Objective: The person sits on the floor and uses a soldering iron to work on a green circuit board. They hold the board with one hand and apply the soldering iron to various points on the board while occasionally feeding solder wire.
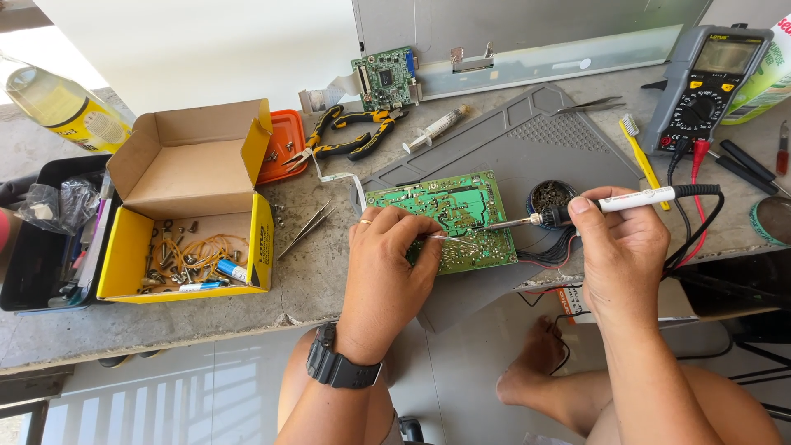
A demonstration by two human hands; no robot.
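The board (449, 216) is lying on the grey mat (527, 140). The right hand (622, 247) is gripping the iron (610, 204), tip touching the board; the left hand's (387, 264) fingers are pinching a thin wire (451, 240) over the board.

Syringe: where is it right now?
In the head view the syringe lies on the bench top, upper centre, between the yellow-handled pliers on its left and the grey mat on its right, below the small green board.
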